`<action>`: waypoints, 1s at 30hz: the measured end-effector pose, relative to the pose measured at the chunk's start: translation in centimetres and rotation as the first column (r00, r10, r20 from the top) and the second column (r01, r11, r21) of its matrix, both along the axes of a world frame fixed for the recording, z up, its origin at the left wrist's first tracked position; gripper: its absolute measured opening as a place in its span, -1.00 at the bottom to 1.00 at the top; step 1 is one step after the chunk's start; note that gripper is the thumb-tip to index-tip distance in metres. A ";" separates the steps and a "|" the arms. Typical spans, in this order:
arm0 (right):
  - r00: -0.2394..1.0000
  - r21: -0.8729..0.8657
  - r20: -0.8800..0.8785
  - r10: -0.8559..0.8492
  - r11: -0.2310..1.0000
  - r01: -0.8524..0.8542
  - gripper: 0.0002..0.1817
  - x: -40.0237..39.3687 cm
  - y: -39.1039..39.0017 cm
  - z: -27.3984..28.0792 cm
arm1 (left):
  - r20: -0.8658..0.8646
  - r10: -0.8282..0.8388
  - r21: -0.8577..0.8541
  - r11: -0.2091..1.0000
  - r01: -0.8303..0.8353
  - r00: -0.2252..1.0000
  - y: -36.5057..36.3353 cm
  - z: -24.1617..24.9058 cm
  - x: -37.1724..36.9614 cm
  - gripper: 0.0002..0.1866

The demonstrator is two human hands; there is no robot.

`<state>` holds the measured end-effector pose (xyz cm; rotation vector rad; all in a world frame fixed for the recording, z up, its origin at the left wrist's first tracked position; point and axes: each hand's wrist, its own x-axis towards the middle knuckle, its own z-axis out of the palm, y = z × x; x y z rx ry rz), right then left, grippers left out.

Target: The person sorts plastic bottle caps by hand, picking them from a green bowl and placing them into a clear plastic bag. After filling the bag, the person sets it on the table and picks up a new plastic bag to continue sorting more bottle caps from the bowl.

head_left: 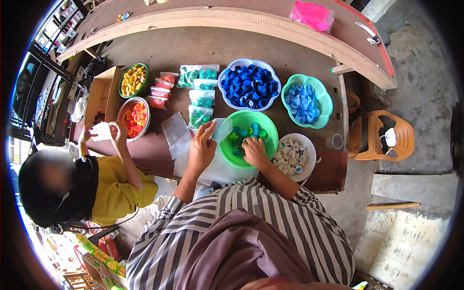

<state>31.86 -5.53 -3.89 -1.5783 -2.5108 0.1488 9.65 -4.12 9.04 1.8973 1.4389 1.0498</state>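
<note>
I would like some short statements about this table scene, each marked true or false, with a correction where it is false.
1. The right hand reaches into the green bowl of mixed caps. True.
2. The left hand holds a clear plastic bag beside that bowl. True.
3. The white basket holds red caps. False: it holds dark blue caps.
4. The white plate of white caps lies at the left end of the table. False: it lies right of the green bowl, next to the right hand.
5. Another person in a yellow shirt sits at the table and holds a small bag. True.
6. The orange plastic chair stands on top of the table. False: it stands on the floor beside the table.
</note>
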 end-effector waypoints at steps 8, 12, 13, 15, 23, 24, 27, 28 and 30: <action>0.715 -0.101 -0.683 -0.148 0.989 0.109 -0.62 0.2 2.3 8.7 | -0.010 -0.018 -0.004 1.000 0.018 1.000 -0.7 -0.2 0.5 -0.36; 0.643 0.168 -0.766 0.022 0.971 0.168 -0.61 -2.7 2.0 13.8 | -0.015 -0.022 0.002 1.000 0.022 1.000 -1.1 0.2 1.2 -0.35; 0.794 0.269 -0.597 0.113 0.961 0.066 -0.63 -2.9 2.3 14.5 | 0.004 -0.019 0.009 1.000 0.019 1.000 -1.2 0.2 1.3 -0.35; 0.843 0.313 -0.525 0.114 0.947 0.067 -0.65 -3.4 2.6 13.6 | 0.019 -0.013 0.021 1.000 0.013 1.000 -1.3 0.1 1.0 -0.35; 0.957 -0.021 -0.284 -0.056 0.998 0.052 -0.91 -3.2 2.0 -0.8 | -0.023 0.053 0.062 0.997 -0.052 0.998 -1.6 0.0 -1.2 -0.34; 0.992 0.084 -0.123 0.002 0.996 0.009 -0.92 -3.3 1.6 -1.9 | -0.022 0.053 0.064 0.997 -0.052 0.998 -1.6 -0.1 -1.2 -0.34; 0.999 0.125 -0.046 0.006 0.992 0.000 -0.94 -3.8 1.5 -3.4 | -0.022 0.058 0.079 0.995 -0.056 0.998 -1.8 0.0 -1.1 -0.34; 0.999 0.126 -0.046 0.008 0.992 -0.002 -0.94 -3.7 1.5 -3.1 | -0.020 0.055 0.049 0.997 -0.054 0.998 -2.0 0.2 -1.0 -0.34; 0.960 -0.127 -0.252 -0.123 0.988 0.093 -0.93 -3.2 1.7 -2.0 | -0.017 0.054 0.017 0.998 -0.054 0.998 -2.1 0.4 -0.9 -0.35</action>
